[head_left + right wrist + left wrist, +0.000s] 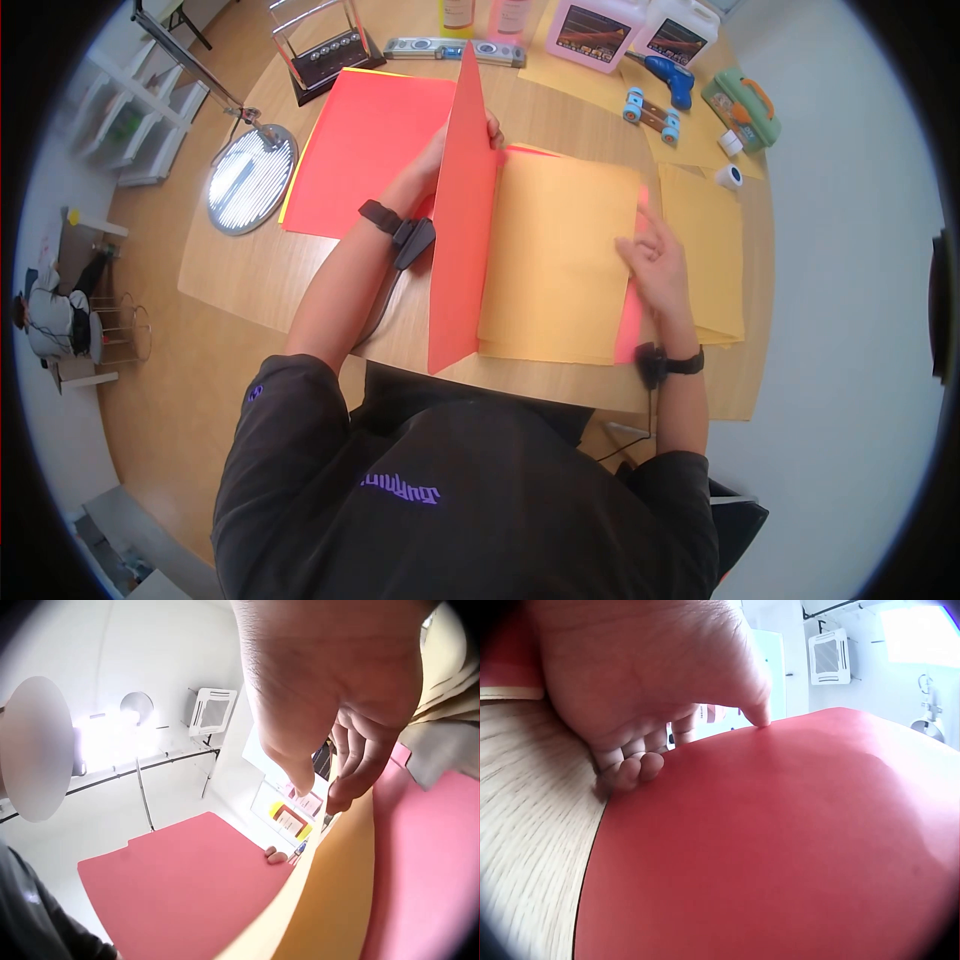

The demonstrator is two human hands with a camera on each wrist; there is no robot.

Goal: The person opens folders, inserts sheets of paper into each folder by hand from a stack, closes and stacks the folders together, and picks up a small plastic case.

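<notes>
A red folder [463, 220] stands on edge, tilted slightly, near the middle of the table. My left hand [435, 165] holds it by the far edge, its fingertips showing past that edge; the left wrist view has the thumb [757, 712] at the folder's rim. To its right lies a yellow folder [560, 260] on top of a pinkish-red folder [629, 325]. At its right edge, my right hand [658, 265] pinches the yellow folder between thumb and fingers. In the right wrist view that yellow edge [337, 877] is raised off the pinkish-red surface below.
Red folders [365, 150] lie left, beside a round lamp [252, 180]; yellow folders [705, 260] lie right. Along the back stand a Newton's cradle [335, 60], spirit level [455, 52], jugs [595, 35], blue toy drill [675, 80], wheeled toy [652, 115] and green case [742, 108].
</notes>
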